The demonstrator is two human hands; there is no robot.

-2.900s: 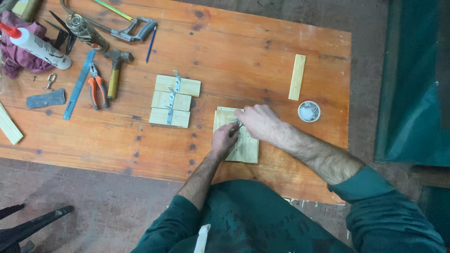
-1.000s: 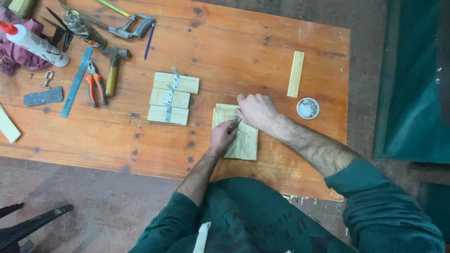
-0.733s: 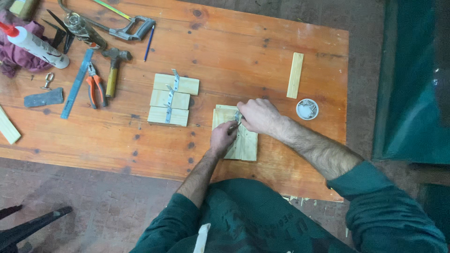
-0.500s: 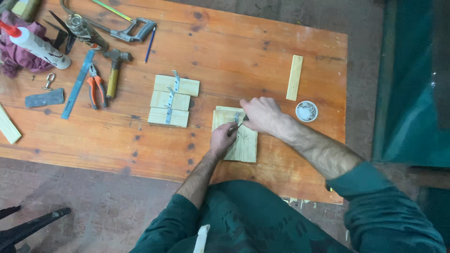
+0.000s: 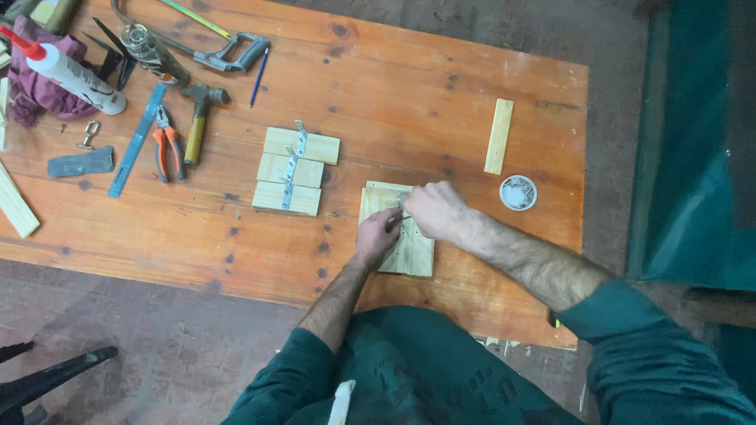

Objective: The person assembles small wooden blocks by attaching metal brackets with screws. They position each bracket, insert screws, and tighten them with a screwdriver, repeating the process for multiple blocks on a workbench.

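Together — two hands [image 5: 409, 224], one wooden panel [image 5: 413, 253]

You have a single view, from the camera on your head, looking almost straight down onto the wooden workbench [image 5: 441, 86] from well above. It takes in nearly the whole top, your forearms and lap at the bottom edge, and floor on the left and right.

Both hands met over a stack of small wooden boards [image 5: 409, 252] near the table's [image 5: 394, 86] front edge. Left of it lay three boards joined by metal hinges [image 5: 293, 171]; right, a small dish of screws [image 5: 518, 192], a wood strip [image 5: 498, 136] behind it. Hammer [image 5: 198, 118], pliers [image 5: 167, 144] and ruler [image 5: 138, 139] sat far left.
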